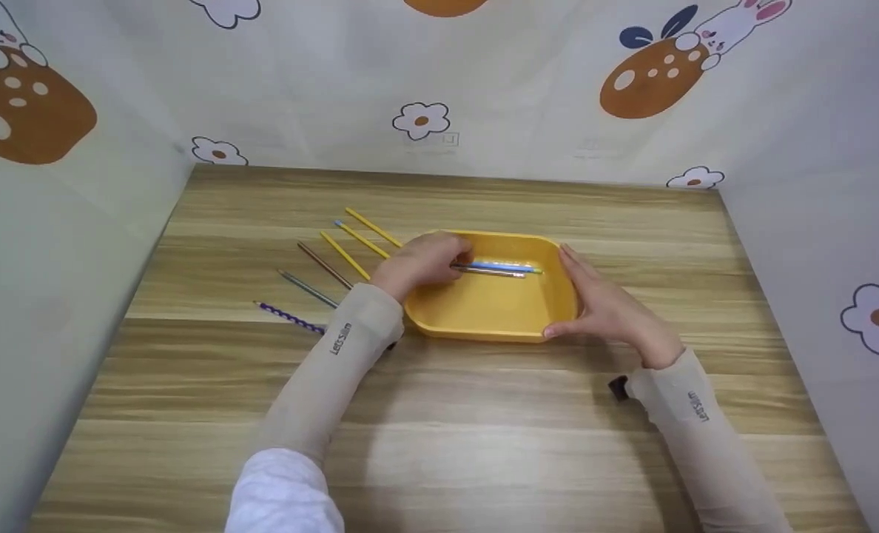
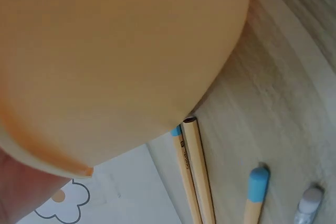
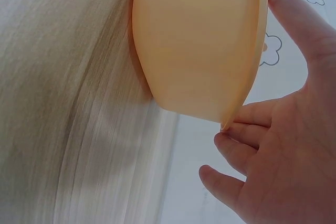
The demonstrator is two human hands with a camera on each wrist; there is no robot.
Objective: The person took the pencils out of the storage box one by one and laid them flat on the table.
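Observation:
A yellow plastic bin [image 1: 495,307] stands on the table. My left hand [image 1: 430,257] reaches over its left side, and its curled fingers hold a few pencils [image 1: 502,268], one blue and one dark with a silvery end. Their other ends are covered by the hand. At the bin's right end, my right hand [image 1: 611,305] grips the rim, thumb at the near corner and fingers at the far one. In the right wrist view its fingertips [image 3: 223,139] touch the rim. The left wrist view shows mostly the bin's outer wall [image 2: 121,61], hiding most of the left hand.
Left of the bin, several pencils lie fanned out on the wooden table [image 1: 476,429]: yellow ones [image 1: 345,255], a brown one [image 1: 325,265], a grey-green one [image 1: 308,289] and a purple patterned one [image 1: 289,317]. A patterned cloth wall [image 1: 321,96] rises behind the table.

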